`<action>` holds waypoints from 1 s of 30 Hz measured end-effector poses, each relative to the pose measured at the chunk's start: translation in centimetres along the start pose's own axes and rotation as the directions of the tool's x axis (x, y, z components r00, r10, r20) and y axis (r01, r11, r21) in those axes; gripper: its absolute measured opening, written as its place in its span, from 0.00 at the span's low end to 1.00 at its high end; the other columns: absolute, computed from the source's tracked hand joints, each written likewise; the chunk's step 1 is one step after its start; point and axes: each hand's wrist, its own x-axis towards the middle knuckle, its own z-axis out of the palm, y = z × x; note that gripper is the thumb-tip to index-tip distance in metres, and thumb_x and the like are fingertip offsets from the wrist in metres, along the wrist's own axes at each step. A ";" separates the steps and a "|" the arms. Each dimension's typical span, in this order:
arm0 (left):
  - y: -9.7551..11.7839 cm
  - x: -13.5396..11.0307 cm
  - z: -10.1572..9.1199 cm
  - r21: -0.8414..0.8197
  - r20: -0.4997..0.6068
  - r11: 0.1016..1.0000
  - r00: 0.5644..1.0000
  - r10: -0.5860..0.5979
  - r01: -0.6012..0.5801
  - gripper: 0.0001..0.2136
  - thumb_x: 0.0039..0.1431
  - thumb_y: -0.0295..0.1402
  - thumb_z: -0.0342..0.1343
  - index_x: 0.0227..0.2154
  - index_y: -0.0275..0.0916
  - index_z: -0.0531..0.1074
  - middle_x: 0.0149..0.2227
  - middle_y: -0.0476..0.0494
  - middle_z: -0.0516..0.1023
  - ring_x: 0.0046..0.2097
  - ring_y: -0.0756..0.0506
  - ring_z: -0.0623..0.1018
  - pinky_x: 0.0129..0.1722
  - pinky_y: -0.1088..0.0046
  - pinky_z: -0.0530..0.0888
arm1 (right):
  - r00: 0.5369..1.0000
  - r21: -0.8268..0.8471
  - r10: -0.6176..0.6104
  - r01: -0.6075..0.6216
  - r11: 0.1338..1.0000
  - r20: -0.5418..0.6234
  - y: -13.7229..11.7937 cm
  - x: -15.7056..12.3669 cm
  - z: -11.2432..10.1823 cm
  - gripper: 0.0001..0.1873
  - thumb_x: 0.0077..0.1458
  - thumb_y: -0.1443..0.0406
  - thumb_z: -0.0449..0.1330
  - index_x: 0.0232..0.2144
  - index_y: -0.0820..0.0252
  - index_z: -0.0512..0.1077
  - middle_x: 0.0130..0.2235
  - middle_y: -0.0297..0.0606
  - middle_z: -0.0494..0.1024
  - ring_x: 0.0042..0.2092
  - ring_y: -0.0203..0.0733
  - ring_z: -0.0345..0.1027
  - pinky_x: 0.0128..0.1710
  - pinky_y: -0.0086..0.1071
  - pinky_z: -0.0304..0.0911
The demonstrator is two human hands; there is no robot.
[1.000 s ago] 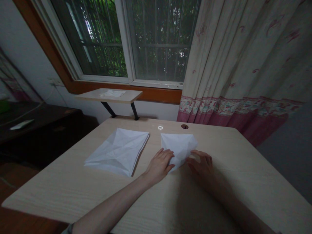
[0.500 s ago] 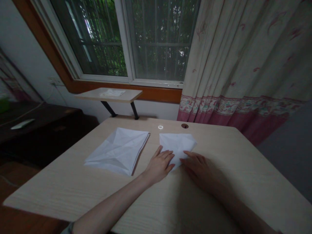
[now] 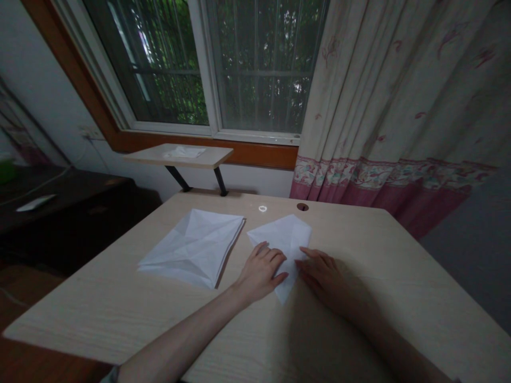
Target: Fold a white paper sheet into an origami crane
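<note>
A folded white sheet, thin like a napkin or paper, lies on the desk with a narrow point towards me. My left hand rests on its left part, palm down, fingers lying flat and thumb apart. At its right edge are the fingertips of my right hand, stretched out and slightly apart, touching the sheet. Parts of the sheet are hidden under both hands. To the left lies a stack of larger white folded sheets, creased across the top, which neither hand touches.
The light wooden desk carries a raised shelf on black legs, with a crumpled white tissue on it. A round cable hole is near the back edge. Behind are a window and a curtain; a dark cabinet stands left.
The folded white sheet has turned under my hands: its narrow point now reaches closer to me, and another corner sticks out further left. Both hands stay in nearly the same place.
</note>
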 end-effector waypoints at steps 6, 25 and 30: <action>0.0 -0.1 0.1 -0.025 -0.011 0.999 1.000 0.020 -0.020 0.12 0.66 0.38 0.57 0.49 0.42 0.71 0.48 0.44 0.77 0.53 0.40 0.75 0.64 0.54 0.60 | 1.000 0.032 -0.001 0.001 0.999 -0.021 0.1 0.1 0.0 0.17 0.65 0.68 0.54 0.53 0.51 0.72 0.60 0.43 0.71 0.60 0.48 0.65 0.56 0.50 0.68; -0.6 -0.4 0.6 -0.035 0.045 0.996 0.996 0.081 -0.079 0.16 0.65 0.28 0.53 0.54 0.45 0.74 0.59 0.42 0.72 0.60 0.40 0.71 0.65 0.52 0.62 | 0.999 0.037 -0.008 0.010 0.999 -0.032 0.3 0.0 0.2 0.16 0.65 0.67 0.55 0.53 0.51 0.73 0.59 0.42 0.72 0.58 0.48 0.66 0.55 0.49 0.69; -0.7 -0.4 0.9 -0.049 0.080 0.996 0.993 0.083 -0.079 0.17 0.66 0.29 0.53 0.56 0.43 0.71 0.61 0.41 0.72 0.61 0.39 0.71 0.64 0.53 0.65 | 0.999 0.082 0.004 0.001 0.997 -0.050 0.4 0.1 -0.3 0.14 0.66 0.68 0.53 0.50 0.52 0.74 0.56 0.42 0.74 0.57 0.47 0.68 0.54 0.49 0.69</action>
